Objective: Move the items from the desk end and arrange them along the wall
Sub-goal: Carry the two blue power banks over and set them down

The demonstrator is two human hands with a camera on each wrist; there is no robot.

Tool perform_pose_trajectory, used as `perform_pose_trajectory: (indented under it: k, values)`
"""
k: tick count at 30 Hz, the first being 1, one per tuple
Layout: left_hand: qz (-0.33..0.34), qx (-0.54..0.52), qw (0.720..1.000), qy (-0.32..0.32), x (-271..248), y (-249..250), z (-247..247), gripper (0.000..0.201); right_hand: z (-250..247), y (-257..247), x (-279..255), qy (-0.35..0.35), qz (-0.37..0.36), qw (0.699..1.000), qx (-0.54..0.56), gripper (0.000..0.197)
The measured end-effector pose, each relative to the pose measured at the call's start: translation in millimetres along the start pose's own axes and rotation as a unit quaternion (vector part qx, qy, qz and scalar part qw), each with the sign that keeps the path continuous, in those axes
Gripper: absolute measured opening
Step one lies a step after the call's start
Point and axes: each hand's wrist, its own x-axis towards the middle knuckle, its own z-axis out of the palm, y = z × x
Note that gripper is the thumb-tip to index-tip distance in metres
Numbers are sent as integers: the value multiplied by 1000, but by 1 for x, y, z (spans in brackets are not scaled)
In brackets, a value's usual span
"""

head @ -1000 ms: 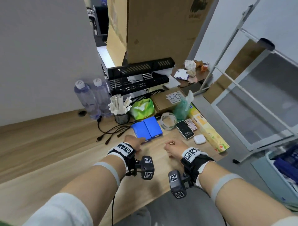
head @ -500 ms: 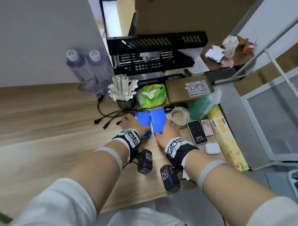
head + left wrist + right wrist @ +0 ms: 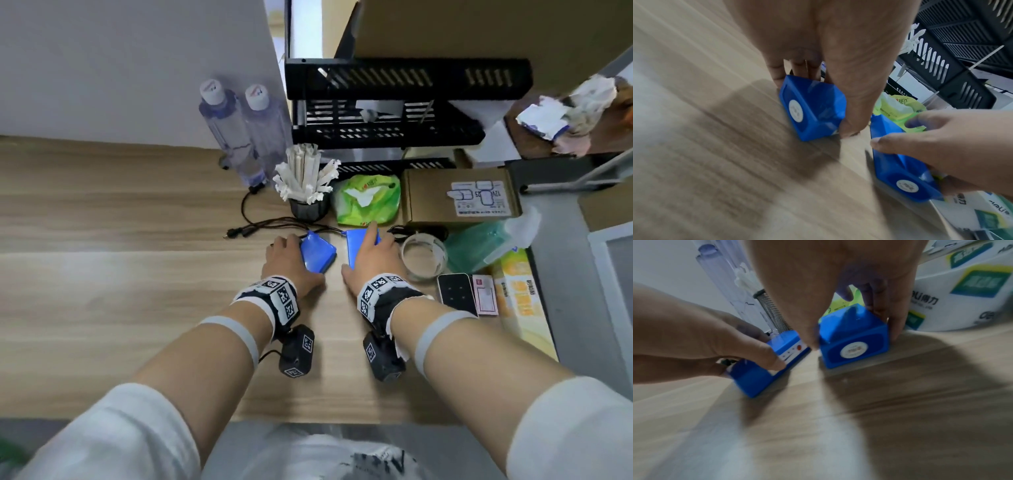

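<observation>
Two blue boxes lie side by side on the wooden desk (image 3: 120,257), in front of a green tissue pack (image 3: 368,200). My left hand (image 3: 301,260) grips the left blue box (image 3: 318,255), thumb on its near side and fingers on the far side, as the left wrist view shows (image 3: 812,110). My right hand (image 3: 368,253) grips the right blue box (image 3: 354,246) the same way, with a round white label on its end (image 3: 853,340). A small gap separates the boxes. The white wall (image 3: 120,68) runs along the desk's far edge.
Two water bottles (image 3: 236,133) and a cup of wrapped sticks (image 3: 305,185) stand by the wall corner. Dark cables (image 3: 260,229) trail left of the boxes. A black rack (image 3: 394,102), cardboard box (image 3: 459,195), tape roll (image 3: 423,255), phone (image 3: 457,294) and yellow carton (image 3: 520,301) crowd the right end.
Both hands reached forward from the desk's front onto the two blue boxes and took hold, one each. The boxes, first touching, now sit slightly apart.
</observation>
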Motion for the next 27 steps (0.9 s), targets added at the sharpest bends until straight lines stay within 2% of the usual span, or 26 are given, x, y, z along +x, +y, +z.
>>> perform_pose_trajectory:
  k: [4, 8, 10, 12, 15, 18, 20, 22, 23, 27]
  values:
    - [-44, -65, 997, -9, -3, -8, -5, 86, -2, 4, 0, -55, 34, 997, 37, 116]
    - [-89, -240, 967, -4, -11, -21, -19, 71, -7, -2, -6, -101, 91, 971, 195, 88]
    - [-119, -317, 941, -19, -18, -29, -29, 65, -10, -12, -6, -110, 100, 952, 269, 83]
    - [-142, -395, 907, -28, -29, -38, -41, 62, -18, -27, -8, -137, 100, 920, 355, 82]
    - [-148, -504, 851, -4, -53, -56, -58, 38, -26, -56, -16, -185, 76, 860, 470, 67]
    - [-155, -585, 796, 9, -85, -82, -83, 52, -28, -89, -33, -208, 27, 833, 512, 67]
    - [-151, -642, 751, 17, -106, -104, -98, 47, -30, -113, -50, -227, 2, 815, 533, 59]
    - [-152, -697, 699, 47, -128, -121, -114, 33, -37, -135, -68, -257, -17, 792, 553, 32]
    - [-152, -712, 681, 79, -137, -130, -120, 25, -41, -146, -78, -274, -25, 777, 566, 25]
    - [-134, -778, 586, 183, -167, -169, -149, 22, -51, -193, -116, -311, -72, 729, 605, 34]
